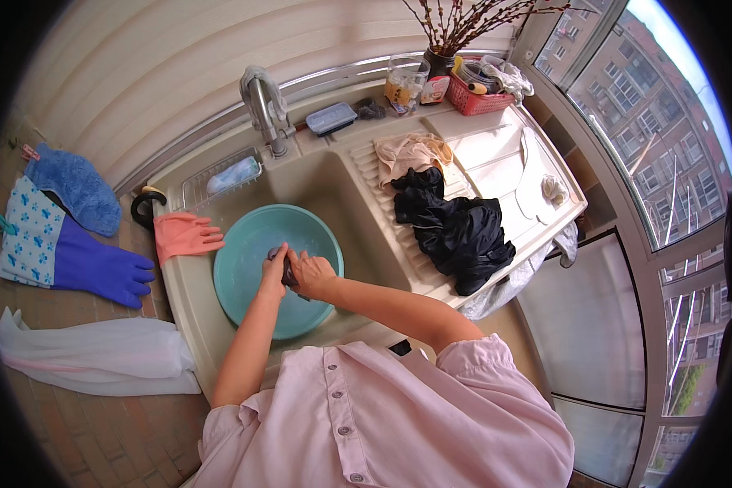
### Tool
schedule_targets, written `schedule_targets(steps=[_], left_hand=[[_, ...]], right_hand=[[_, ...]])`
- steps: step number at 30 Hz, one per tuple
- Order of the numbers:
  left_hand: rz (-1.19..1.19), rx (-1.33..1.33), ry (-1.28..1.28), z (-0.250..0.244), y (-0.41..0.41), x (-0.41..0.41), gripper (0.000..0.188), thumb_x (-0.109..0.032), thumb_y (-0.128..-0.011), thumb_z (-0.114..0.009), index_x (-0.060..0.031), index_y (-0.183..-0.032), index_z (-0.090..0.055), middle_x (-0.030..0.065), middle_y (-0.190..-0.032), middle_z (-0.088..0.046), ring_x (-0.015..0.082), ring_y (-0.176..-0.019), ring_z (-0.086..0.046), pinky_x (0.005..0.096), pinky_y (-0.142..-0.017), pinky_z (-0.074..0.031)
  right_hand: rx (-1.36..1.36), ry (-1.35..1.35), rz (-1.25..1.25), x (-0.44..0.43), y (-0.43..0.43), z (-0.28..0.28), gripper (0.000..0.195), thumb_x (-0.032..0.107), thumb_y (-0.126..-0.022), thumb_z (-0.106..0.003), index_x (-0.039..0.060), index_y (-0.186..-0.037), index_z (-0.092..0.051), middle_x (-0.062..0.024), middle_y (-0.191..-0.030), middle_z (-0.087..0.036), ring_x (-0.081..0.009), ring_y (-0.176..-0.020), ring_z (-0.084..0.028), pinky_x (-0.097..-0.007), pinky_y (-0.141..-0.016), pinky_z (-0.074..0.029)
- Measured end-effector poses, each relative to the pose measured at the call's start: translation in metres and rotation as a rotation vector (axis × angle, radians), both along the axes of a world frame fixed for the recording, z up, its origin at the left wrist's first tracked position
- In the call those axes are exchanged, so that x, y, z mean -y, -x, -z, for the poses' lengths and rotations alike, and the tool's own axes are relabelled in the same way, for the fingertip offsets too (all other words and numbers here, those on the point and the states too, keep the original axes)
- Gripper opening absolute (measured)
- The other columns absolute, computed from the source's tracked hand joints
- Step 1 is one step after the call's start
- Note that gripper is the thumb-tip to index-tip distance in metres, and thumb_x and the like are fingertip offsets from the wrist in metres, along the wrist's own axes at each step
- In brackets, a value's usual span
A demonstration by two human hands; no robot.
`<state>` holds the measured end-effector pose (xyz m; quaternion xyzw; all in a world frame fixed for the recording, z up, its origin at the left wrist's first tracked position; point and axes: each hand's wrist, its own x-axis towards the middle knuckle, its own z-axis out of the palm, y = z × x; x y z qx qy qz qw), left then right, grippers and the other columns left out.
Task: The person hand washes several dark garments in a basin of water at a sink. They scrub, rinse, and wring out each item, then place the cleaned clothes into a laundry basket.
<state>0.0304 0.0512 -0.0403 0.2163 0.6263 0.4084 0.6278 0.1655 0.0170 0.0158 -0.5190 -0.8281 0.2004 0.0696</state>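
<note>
Both of my hands meet over a turquoise plastic basin (235, 293) that stands in the sink (366, 244). Between them is a small bunched dark cloth (289, 271), purplish grey, mostly covered by my fingers. My left hand (274, 269) grips it from the left. From the right, my right hand (312, 274) closes on the same cloth, and a bit of it shows below that hand. Cloudy water appears to lie in the basin. A wet-looking black garment (451, 232) lies heaped on the ribbed drainboard, with a beige cloth (405, 155) behind it.
The faucet (265, 116) rises behind the basin, beside a wire rack (192, 192) holding a blue-white bar. A coral rubber glove (186, 235) drapes over the sink's left rim. Jars, a red basket (479, 100) and a vase of branches (440, 61) line the back. Windows flank the right.
</note>
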Motion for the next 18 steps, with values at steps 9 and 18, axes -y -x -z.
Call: schedule_targets(steps=[9, 18], left_hand=[[0.457, -0.283, -0.216, 0.007, 0.06, 0.032, 0.072, -0.053, -0.085, -0.061, -0.007, -0.137, -0.043, 0.0139, -0.138, -0.044, 0.0279, -0.134, -0.033, 0.0418, -0.11, -0.023], [1.238, -0.999, -0.382, -0.025, 0.011, 0.064, 0.053, -0.037, -0.084, -0.065, -0.0057, -0.125, -0.054, 0.0188, -0.126, -0.055, 0.0337, -0.119, -0.05, 0.0407, -0.103, -0.035]], right_hand=[[0.139, -0.443, 0.269, -0.002, -0.166, -0.134, 0.052, 0.027, -0.075, -0.071, 0.0151, -0.121, -0.051, -0.0099, -0.104, -0.051, -0.0262, -0.106, -0.051, -0.0422, -0.082, -0.044], [-0.017, 0.022, 0.3, -0.005, -0.28, -0.133, 0.069, 0.059, -0.086, -0.051, 0.018, -0.141, -0.041, -0.0184, -0.149, -0.027, -0.0324, -0.139, -0.023, -0.0585, -0.109, -0.017]])
